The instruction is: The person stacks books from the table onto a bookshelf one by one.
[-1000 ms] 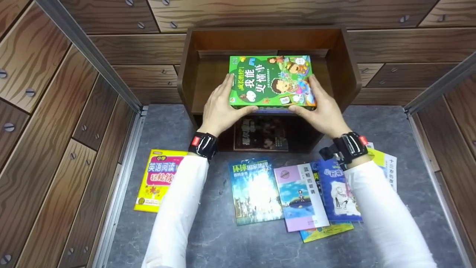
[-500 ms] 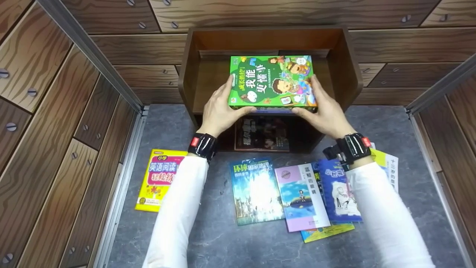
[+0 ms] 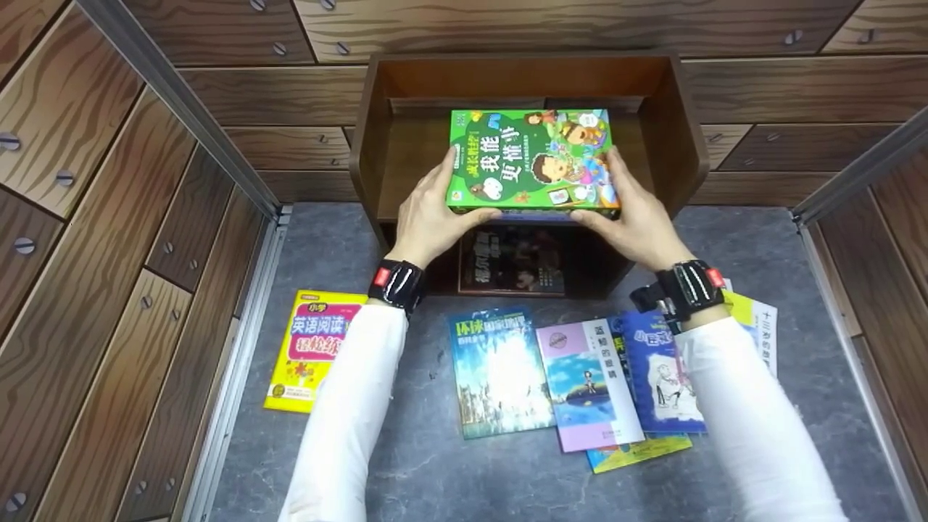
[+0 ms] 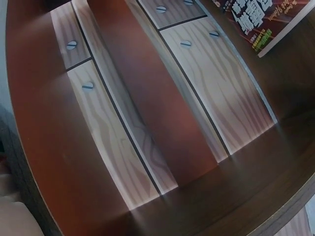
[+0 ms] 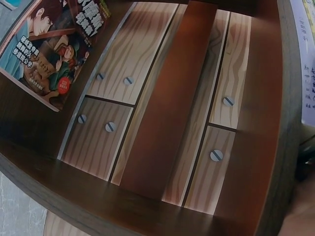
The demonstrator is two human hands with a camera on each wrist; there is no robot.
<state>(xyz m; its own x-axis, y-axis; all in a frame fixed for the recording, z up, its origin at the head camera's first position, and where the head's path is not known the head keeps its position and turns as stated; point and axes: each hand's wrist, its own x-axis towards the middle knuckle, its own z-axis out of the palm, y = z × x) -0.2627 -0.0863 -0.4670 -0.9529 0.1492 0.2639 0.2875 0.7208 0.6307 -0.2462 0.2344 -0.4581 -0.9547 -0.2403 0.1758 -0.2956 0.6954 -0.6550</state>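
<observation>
A green children's book lies flat over the upper shelf of a brown bookcase, its cover facing up. My left hand grips its left side, thumb along the near edge. Opposite it, my right hand holds the right side the same way. A purplish edge shows below the green book, so at least one more book seems to be under it. Each wrist view catches only a blurred bit of hand at its border. Whether the books touch the shelf cannot be told.
A dark-covered book lies in the lower compartment. On the grey floor are a yellow book at left, a teal book, a pink-and-white book and a blue book overlapping others. Wood-patterned panels stand around.
</observation>
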